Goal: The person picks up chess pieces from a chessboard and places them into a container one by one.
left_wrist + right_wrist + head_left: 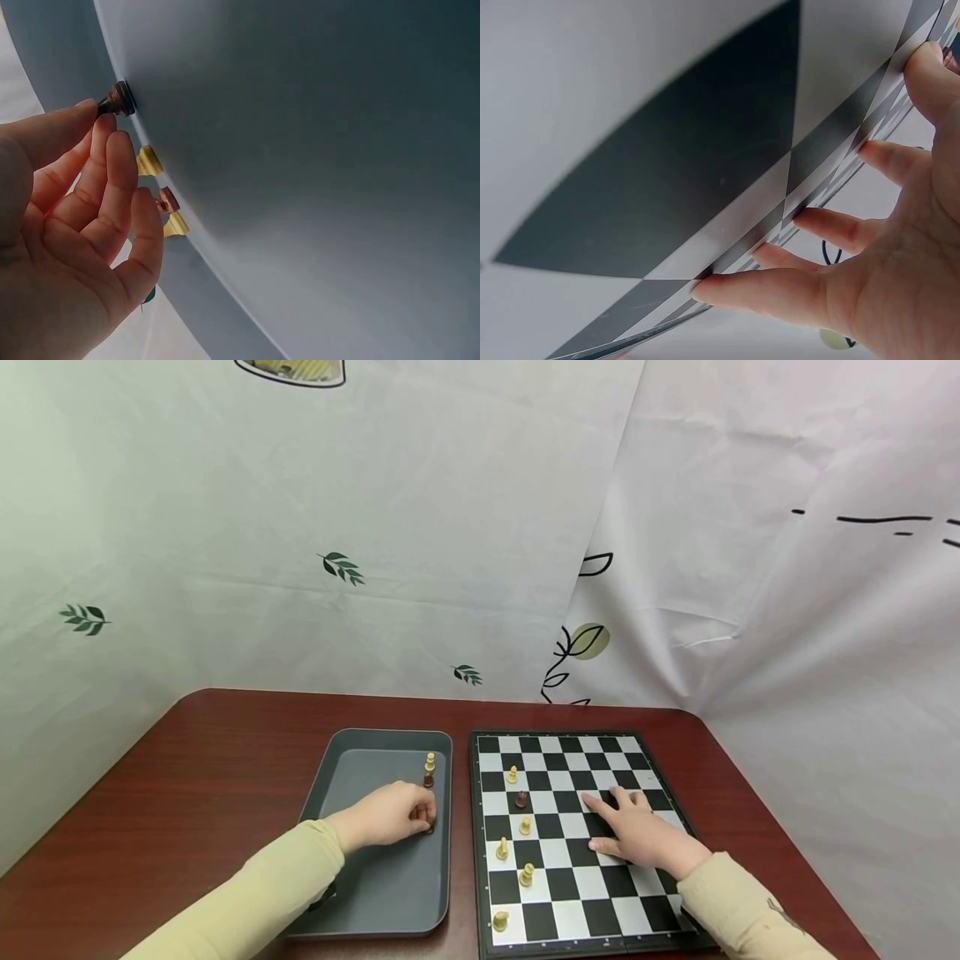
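My left hand reaches into the grey tray, near its right side. Between thumb and fingertips it pinches a dark brown chess piece, whose base is right at the tray floor. Beyond it along the tray side stand a yellow chess piece, a brown one and another yellow one. The right hand rests with spread fingers on the right part of the black and white chessboard, fingertips on the squares and nothing held.
Down the board's left side stand several yellow pieces, such as a pawn, and one dark red piece. Tray and board lie side by side on a reddish-brown table. A white printed cloth hangs behind.
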Motion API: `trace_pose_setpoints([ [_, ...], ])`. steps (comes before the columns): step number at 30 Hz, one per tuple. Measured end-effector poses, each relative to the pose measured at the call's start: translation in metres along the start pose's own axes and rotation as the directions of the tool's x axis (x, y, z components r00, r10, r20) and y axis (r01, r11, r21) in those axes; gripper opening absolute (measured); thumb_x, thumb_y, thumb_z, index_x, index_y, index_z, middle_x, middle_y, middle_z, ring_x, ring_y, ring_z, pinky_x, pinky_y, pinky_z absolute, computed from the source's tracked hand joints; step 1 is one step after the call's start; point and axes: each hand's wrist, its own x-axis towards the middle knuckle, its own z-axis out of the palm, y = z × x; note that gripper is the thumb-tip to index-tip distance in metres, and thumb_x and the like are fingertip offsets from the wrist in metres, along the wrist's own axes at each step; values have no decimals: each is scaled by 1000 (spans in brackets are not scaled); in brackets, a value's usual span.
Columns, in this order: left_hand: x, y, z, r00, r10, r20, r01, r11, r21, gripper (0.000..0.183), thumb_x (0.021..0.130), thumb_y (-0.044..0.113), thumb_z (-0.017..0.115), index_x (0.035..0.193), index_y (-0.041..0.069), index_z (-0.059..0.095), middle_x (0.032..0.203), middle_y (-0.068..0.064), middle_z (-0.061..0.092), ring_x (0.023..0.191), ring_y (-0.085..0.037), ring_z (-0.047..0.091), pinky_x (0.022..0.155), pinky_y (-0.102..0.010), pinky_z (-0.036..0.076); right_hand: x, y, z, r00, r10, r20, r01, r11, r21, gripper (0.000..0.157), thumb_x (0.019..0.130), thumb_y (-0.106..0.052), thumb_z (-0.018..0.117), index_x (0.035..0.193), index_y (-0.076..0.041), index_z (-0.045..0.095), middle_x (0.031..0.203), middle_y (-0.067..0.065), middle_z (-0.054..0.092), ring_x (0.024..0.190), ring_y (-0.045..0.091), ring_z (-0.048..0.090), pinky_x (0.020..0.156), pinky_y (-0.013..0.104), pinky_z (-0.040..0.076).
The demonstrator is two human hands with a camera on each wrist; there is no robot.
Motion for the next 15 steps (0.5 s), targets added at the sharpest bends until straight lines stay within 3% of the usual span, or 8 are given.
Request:
trace_pose_setpoints([
  [15,0,0,1,1000,15,-4,-15,1000,16,11,83,4,69,79,11,61,68,9,56,60,0,46,57,-21,40,-1,0,-1,1000,0,4,0,1000,7,70,84,-45,65,141,-11,43,138,32,33,123,54,31,81,59,45],
])
